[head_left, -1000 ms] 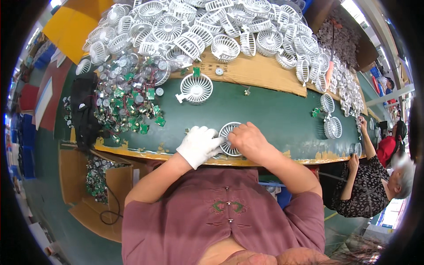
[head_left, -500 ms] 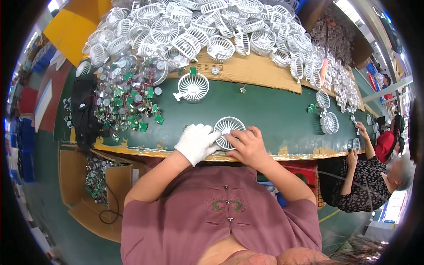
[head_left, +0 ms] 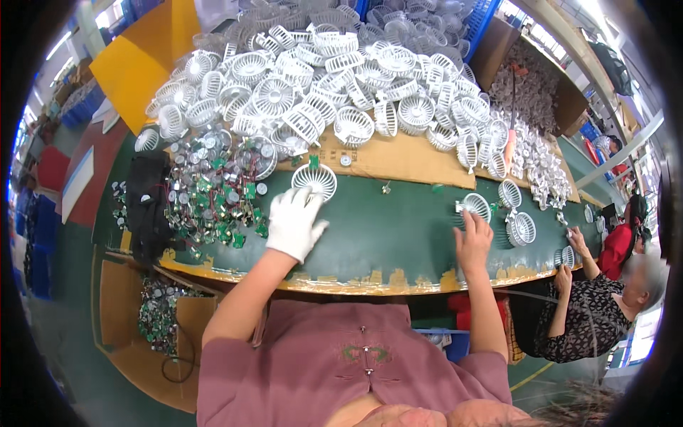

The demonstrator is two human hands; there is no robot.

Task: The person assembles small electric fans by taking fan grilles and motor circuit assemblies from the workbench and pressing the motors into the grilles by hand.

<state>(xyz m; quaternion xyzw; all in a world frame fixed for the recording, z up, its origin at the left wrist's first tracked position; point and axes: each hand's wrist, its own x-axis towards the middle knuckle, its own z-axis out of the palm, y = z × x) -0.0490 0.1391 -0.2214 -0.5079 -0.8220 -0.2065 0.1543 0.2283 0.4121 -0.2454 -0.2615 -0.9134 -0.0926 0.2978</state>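
My left hand, in a white glove, reaches to a round white fan cage lying on the green table. Its fingertips overlap the cage's near edge, while the thumb sticks out to the side. A green circuit board sits at that cage's far edge. To the right, my bare right hand has its fingers stretched out against the near side of another white fan cage. Its thumb is apart from the cage. Two more cages, one farther and one nearer, lie just right of it.
White fan cages are heaped over cardboard at the back. Small motors with green boards lie left, beside a black bag. Small white parts lie right. A co-worker sits at the right. An open carton stands below left.
The cage between my hands has gone right with my right hand, beside the other cages. My left hand has left it and moved forward to the cage by the green board. The view has tilted up.
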